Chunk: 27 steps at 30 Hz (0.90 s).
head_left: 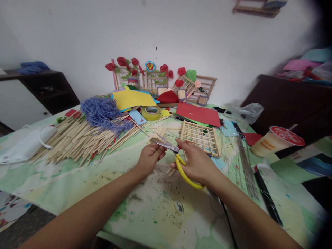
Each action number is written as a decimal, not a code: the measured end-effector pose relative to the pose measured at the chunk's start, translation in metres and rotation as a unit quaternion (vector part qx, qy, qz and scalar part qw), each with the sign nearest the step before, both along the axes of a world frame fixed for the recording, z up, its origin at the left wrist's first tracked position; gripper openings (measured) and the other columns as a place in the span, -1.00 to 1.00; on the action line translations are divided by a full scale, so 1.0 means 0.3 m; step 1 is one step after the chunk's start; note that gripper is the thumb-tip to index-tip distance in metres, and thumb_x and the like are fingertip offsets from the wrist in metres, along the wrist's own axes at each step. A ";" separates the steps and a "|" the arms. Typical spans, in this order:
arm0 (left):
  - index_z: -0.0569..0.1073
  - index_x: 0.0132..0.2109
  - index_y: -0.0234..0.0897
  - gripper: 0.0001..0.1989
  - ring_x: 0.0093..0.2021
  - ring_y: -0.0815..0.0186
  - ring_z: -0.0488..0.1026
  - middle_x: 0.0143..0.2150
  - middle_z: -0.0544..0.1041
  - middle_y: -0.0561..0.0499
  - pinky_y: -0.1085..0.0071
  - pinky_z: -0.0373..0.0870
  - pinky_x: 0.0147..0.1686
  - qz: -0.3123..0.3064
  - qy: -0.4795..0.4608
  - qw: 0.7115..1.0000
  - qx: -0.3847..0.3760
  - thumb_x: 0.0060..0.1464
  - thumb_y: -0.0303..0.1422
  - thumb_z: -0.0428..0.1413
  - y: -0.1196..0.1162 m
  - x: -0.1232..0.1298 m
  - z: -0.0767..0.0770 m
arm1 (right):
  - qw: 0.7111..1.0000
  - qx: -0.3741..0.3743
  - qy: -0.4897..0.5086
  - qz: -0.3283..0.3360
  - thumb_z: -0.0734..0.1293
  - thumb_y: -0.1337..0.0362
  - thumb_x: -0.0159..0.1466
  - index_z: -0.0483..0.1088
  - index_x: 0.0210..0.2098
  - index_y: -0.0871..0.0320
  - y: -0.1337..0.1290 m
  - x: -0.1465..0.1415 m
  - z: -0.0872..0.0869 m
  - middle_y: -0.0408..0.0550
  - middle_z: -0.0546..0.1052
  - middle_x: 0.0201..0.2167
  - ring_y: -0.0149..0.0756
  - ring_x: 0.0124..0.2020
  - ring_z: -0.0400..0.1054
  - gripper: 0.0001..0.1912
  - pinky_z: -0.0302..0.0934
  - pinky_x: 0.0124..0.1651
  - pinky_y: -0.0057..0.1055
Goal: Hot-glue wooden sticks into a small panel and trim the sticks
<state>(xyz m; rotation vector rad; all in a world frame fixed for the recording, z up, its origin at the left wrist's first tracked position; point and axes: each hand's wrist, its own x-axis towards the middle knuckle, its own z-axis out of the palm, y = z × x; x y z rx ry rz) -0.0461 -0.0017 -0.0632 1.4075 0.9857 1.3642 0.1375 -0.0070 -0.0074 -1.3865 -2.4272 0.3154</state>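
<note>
My right hand (198, 164) is closed around scissors with yellow handles (187, 176). Their metal blades (166, 145) point left, over the fingertips of my left hand. Pinched shut, my left hand (150, 159) is just below the blades, and what lies between its fingers is too small to make out. A small group of short, pale sticks (158, 132) shows just beyond the blade tips. Behind my right hand lies a lattice of glued wooden sticks (201, 136). A few stick ends (170, 172) show under the scissors.
Loose wooden sticks (70, 140) and blue-purple yarn (100, 112) are heaped at left. Yellow tape (151, 112) and red sheets (198, 114) lie farther back. At right are thin wires (246, 169), a glue gun's black cord (228, 221) or similar cable, and a drink cup (276, 141).
</note>
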 end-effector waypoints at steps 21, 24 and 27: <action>0.32 -0.44 -0.31 -0.60 -0.61 0.48 0.05 -0.64 0.17 0.15 0.49 -0.05 -0.58 -0.032 -0.018 0.999 -0.024 0.06 -0.03 0.07 -0.001 0.003 0.005 | 1.000 0.016 -0.012 0.013 0.29 0.01 0.15 0.26 0.14 0.23 -0.008 0.002 0.015 0.14 0.51 -0.09 -0.04 -0.11 0.40 -0.36 0.24 -0.12 -0.23; 0.31 -0.42 -0.32 -0.60 -0.64 0.51 0.03 -0.65 0.23 0.15 0.50 -0.07 -0.61 -0.040 -0.020 0.998 -0.049 0.07 -0.03 0.06 -0.006 0.011 0.015 | 0.999 0.023 -0.026 0.016 0.28 0.00 0.14 0.21 0.18 0.25 -0.001 0.011 0.021 0.17 0.47 -0.02 0.01 -0.02 0.36 -0.29 0.21 -0.03 -0.17; 0.31 -0.39 -0.31 -0.62 -0.68 0.55 0.00 -0.65 0.28 0.15 0.53 -0.11 -0.65 -0.045 -0.048 0.994 -0.083 0.05 -0.05 0.08 -0.016 0.023 0.026 | 0.999 0.016 -0.040 0.021 0.29 -0.01 0.14 0.14 0.23 0.26 0.007 0.025 0.026 0.21 0.43 0.03 0.04 0.03 0.31 -0.23 0.18 0.02 -0.12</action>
